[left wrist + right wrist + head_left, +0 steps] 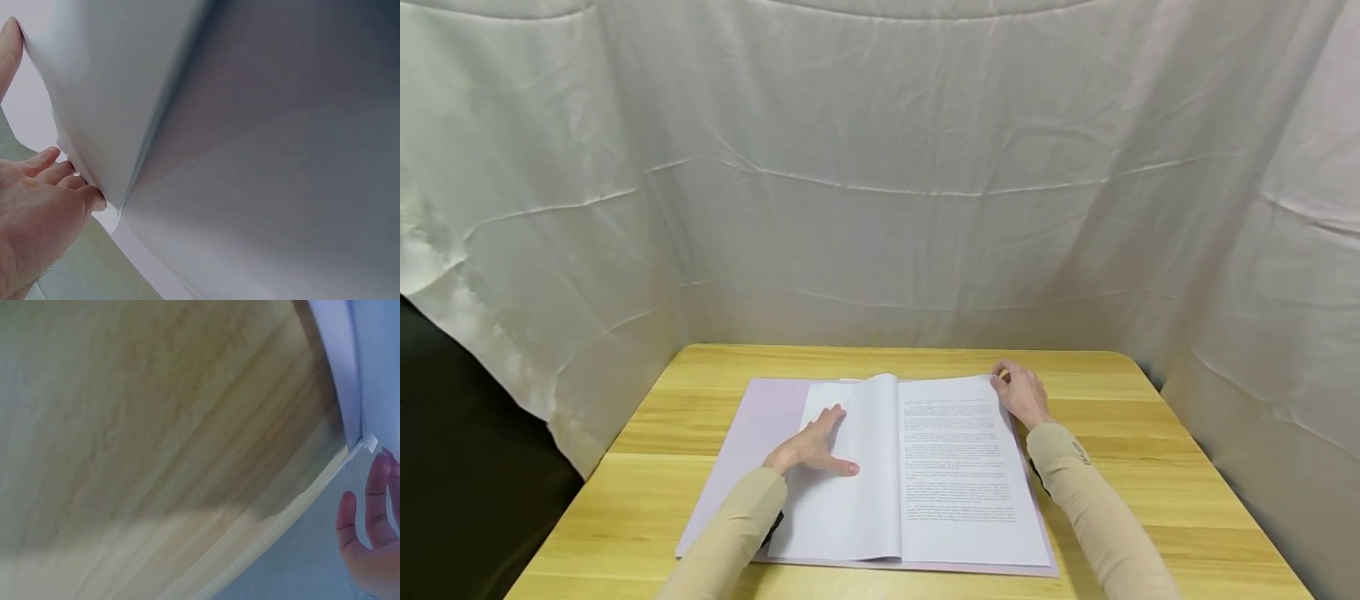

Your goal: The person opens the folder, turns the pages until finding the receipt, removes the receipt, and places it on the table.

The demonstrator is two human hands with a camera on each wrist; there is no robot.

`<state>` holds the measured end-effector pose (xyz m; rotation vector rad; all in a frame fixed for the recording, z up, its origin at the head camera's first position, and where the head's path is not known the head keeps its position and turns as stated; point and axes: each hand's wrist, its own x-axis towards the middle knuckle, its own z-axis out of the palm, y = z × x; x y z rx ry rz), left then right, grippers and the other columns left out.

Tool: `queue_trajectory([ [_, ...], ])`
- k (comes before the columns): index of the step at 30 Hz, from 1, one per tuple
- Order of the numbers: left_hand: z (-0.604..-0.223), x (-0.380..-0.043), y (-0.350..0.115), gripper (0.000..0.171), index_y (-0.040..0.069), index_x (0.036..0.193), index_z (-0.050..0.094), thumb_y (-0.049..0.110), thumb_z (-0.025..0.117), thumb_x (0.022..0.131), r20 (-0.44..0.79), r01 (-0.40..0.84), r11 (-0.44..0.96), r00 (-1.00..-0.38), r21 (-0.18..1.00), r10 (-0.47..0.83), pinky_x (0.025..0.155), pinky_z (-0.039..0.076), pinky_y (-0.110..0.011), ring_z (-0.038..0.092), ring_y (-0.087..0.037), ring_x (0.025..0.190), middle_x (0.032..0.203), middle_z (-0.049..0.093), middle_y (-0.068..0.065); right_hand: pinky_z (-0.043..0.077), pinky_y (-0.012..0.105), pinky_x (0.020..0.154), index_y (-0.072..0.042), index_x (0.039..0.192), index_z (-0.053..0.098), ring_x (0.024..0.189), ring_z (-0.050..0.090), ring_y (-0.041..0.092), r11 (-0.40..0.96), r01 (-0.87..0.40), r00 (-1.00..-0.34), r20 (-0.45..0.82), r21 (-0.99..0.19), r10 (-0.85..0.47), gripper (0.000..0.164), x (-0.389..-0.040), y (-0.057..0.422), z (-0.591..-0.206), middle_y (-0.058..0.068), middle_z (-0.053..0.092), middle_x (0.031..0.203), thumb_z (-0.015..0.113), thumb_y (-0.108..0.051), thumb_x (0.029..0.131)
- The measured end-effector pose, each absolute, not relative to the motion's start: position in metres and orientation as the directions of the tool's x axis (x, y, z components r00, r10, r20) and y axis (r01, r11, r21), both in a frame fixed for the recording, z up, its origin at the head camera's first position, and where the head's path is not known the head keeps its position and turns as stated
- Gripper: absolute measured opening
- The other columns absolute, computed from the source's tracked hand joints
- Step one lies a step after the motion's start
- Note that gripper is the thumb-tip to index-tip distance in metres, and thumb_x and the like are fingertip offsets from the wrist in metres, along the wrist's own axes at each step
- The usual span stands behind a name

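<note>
An open folder of printed sheets lies on the table, its lilac cover (775, 417) showing beyond the paper. On the left, a blank white page (850, 525) bulges upward near the fold. My left hand (816, 446) rests on that page with fingers spread; in the left wrist view the left hand (47, 212) lies along the curving paper. At the top right corner of the printed right page (958, 467), my right hand (1021, 393) pinches the paper between thumb and fingers. The right wrist view catches only part of the right hand (375, 531), beside the corner.
The light wooden table (1120, 467) extends on both sides of the folder. Pale grey curtains (880, 233) hang behind it and at both sides. A black surface (460, 467) shows at the lower left, beyond the table edge.
</note>
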<state>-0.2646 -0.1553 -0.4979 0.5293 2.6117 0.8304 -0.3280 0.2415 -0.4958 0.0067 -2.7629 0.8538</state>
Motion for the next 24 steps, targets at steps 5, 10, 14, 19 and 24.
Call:
queue_trajectory([
  [5,-0.497,-0.263,-0.155,0.113,-0.005,0.157,0.017,0.041,0.084,0.079,-0.203,0.248,0.759,-0.871,0.602,0.446,0.127,0.012,-0.06,0.011,-0.047,0.155,0.166,0.011,-0.029,0.051,0.047,0.073,-0.004,0.103,0.075,0.093,0.067,0.038,0.824,-0.125,-0.941,0.33,-0.553,0.079,0.018,-0.325,0.242,-0.493,0.021,0.074,0.11,0.063,-0.015,0.095],
  [10,-0.497,-0.263,-0.154,0.113,-0.005,0.157,0.018,0.041,0.084,0.079,-0.202,0.247,0.76,-0.873,0.602,0.443,0.127,0.012,-0.06,0.011,-0.047,0.155,0.166,0.011,-0.03,0.053,0.053,0.079,0.0,0.102,0.077,0.097,0.068,0.039,0.823,-0.17,-0.921,0.384,-0.543,0.063,0.018,-0.325,0.242,-0.492,0.022,0.074,0.11,0.066,-0.011,0.093],
  [14,-0.498,-0.264,-0.155,0.114,-0.005,0.158,0.017,0.042,0.084,0.079,-0.203,0.244,0.754,-0.871,0.61,0.446,0.126,0.012,-0.061,0.01,-0.047,0.155,0.166,0.011,-0.03,0.052,0.048,0.084,0.001,0.105,0.074,0.098,0.068,0.038,0.773,-0.143,-0.947,0.314,-0.618,0.075,0.021,-0.325,0.24,-0.49,0.023,0.075,0.107,0.064,-0.015,0.095],
  [19,-0.498,-0.265,-0.158,0.115,-0.003,0.159,0.015,0.043,0.084,0.079,-0.207,0.234,0.741,-0.869,0.63,0.45,0.125,0.013,-0.063,0.01,-0.049,0.154,0.166,0.011,-0.029,0.052,0.034,0.082,0.003,0.123,0.059,0.1,0.07,0.034,0.618,-0.035,-0.996,0.076,-0.786,0.039,0.038,-0.322,0.24,-0.49,0.03,0.069,0.118,0.059,-0.028,0.101],
  [24,-0.495,-0.265,-0.159,0.115,-0.003,0.159,0.016,0.044,0.084,0.078,-0.204,0.224,0.717,-0.865,0.66,0.459,0.124,0.016,-0.064,0.014,-0.048,0.154,0.166,0.014,-0.028,0.058,0.031,0.073,0.002,0.152,0.035,0.086,0.071,0.02,0.438,0.064,-0.986,-0.124,-0.896,-0.11,0.065,-0.317,0.244,-0.489,0.031,0.066,0.123,0.058,-0.035,0.103],
])
